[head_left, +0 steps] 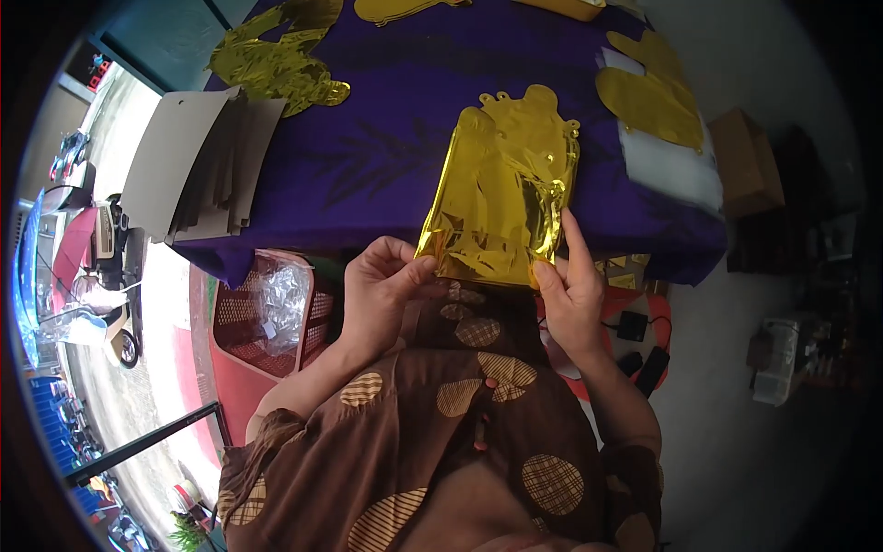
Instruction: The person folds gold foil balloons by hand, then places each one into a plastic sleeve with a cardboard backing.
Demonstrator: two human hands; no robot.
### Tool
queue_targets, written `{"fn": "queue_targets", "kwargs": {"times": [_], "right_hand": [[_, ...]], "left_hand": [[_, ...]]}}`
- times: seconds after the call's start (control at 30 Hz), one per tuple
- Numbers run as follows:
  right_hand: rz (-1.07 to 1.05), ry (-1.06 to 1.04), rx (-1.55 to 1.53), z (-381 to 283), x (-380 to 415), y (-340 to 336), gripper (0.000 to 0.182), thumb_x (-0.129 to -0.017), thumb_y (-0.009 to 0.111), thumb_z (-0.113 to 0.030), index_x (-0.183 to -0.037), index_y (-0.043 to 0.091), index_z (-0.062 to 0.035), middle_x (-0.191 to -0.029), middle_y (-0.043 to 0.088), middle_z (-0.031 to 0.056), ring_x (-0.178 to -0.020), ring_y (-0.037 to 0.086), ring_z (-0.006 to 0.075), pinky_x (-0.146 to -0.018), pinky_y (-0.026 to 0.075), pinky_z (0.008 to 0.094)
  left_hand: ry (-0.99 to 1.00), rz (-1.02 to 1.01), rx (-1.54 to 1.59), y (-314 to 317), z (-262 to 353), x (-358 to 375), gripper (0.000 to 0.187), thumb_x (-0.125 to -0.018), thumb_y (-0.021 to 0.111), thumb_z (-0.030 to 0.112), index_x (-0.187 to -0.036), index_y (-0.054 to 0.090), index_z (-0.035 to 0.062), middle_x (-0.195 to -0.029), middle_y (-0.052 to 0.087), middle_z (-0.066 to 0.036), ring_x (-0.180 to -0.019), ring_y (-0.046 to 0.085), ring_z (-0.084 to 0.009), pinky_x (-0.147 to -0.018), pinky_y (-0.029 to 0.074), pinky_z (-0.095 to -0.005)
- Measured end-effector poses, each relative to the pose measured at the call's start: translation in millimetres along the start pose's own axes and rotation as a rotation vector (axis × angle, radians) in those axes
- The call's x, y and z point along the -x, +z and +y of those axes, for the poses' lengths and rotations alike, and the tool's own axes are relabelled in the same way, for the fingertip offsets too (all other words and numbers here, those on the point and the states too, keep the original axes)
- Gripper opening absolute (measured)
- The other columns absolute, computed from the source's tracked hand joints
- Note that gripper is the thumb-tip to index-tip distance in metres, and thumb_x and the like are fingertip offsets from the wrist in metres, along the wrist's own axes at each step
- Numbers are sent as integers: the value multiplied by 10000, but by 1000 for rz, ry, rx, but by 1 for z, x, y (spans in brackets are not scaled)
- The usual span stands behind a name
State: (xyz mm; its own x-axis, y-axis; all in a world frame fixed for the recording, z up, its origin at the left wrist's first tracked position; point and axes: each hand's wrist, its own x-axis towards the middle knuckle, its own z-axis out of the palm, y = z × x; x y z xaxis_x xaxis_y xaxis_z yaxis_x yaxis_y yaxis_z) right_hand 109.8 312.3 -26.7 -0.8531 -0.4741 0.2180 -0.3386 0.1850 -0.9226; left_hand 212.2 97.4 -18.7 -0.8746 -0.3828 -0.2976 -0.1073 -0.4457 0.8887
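A flat, shiny gold foil balloon (497, 198), folded into a rough rectangle with small holed tabs along its far end, lies at the near edge of the purple tablecloth (368, 198). Its near left corner is pinched between the thumb and fingers of my left hand (379, 290). My right hand (575, 304) grips the near right corner, thumb on top and index finger stretched along the side. Creases and reflections run across the foil, mostly near the bottom and right edge.
Grey cardboard sheets (189, 166) overhang the table's left side, near crumpled gold foil (271, 60). At the right, more gold foil pieces (648, 97) lie on clear plastic bags (671, 170). Below stand a pink basket (246, 336) of clear wrappers and a red stool (658, 317) with dark devices.
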Motion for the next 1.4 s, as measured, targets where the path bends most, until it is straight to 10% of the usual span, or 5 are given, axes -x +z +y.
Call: {"fn": "queue_targets", "kwargs": {"times": [0.5, 1.1, 1.4], "right_hand": [[-49, -38, 29, 3, -8, 2, 629, -927, 555, 11, -1497, 288, 5, -632, 523, 21, -593, 434, 50, -600, 399, 201], [0, -6, -26, -5, 3, 10, 637, -917, 576, 1, -1482, 284, 39, -587, 474, 11, -556, 410, 47, -551, 358, 208], [-60, 100, -79, -4, 3, 10, 637, -910, 579, 10, -1479, 294, 31, -597, 477, -7, -566, 409, 31, -557, 370, 203]], "left_hand": [[130, -116, -315, -2, 8, 1, 208, -985, 594, 133, -969, 657, -65, -932, 662, -38, -767, 570, -42, -661, 492, -196], [212, -1, -68, -2, -5, 4, 301, -975, 568, 71, -1218, 475, -81, -1004, 690, -180, -779, 704, -219, -658, 626, -320], [-206, -171, 45, -10, 17, 5, 380, -969, 597, 162, -1205, 493, -118, -952, 688, -200, -733, 712, -246, -619, 611, -292]]}}
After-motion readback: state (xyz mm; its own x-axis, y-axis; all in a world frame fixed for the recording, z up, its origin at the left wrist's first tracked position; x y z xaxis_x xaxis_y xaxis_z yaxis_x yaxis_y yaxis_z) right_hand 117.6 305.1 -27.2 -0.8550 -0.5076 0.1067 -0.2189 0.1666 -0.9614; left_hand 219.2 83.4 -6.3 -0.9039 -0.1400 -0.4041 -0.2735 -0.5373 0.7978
